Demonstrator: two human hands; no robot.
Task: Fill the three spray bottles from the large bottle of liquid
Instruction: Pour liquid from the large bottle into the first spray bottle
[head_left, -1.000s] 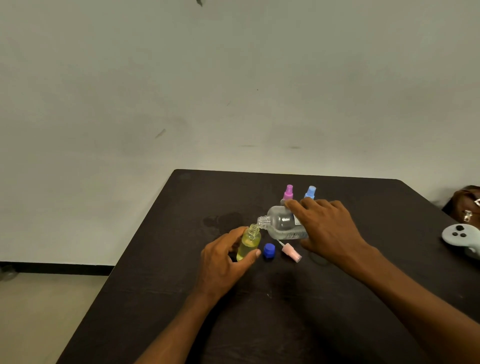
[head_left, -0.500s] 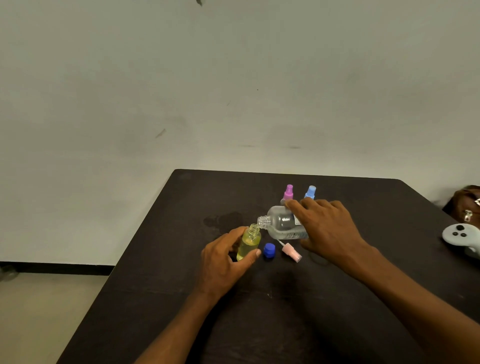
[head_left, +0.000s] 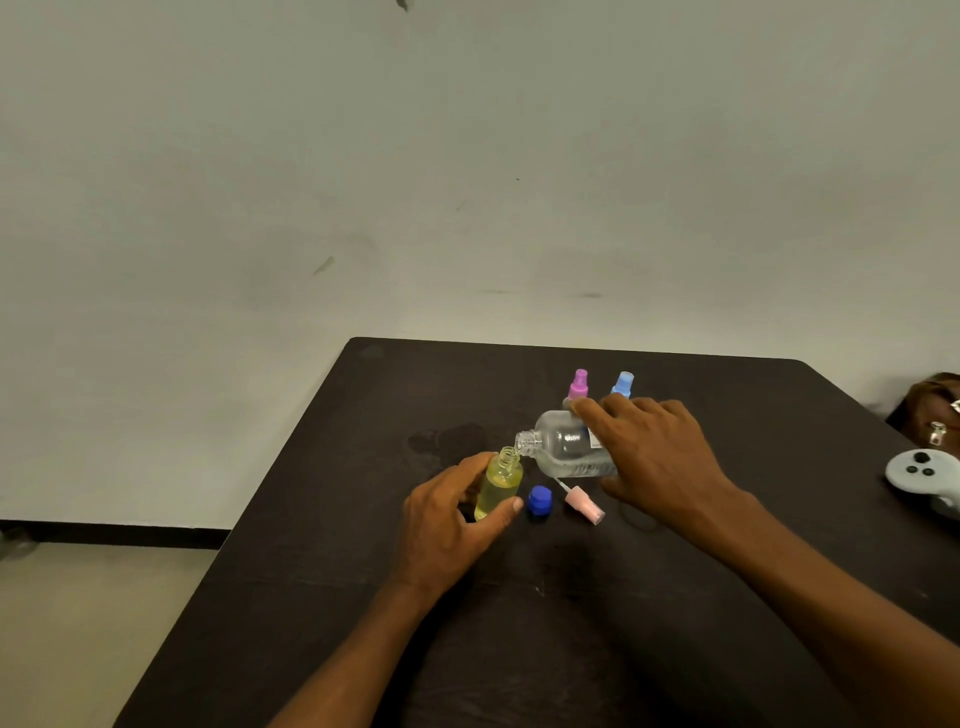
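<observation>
Head view, frame centre: the left hand (head_left: 451, 525) is wrapped round the yellow bottle (head_left: 497, 486) on the table (head_left: 322, 545); the right hand (head_left: 655, 461) clamps the tipped large bottle (head_left: 563, 444), neck touching its mouth. Pouring step, apparently; next, level off before overflow.

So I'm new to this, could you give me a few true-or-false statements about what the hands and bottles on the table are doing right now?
1. The left hand holds the yellow bottle. True.
2. The right hand tips the large clear bottle toward the yellow one. True.
3. The blue cap is screwed onto the large bottle. False: it lies on the table.
4. The pink sprayer stands upright. False: it lies on its side.
5. Two bottles, with purple and light blue spray tops, stand behind. True.
</observation>
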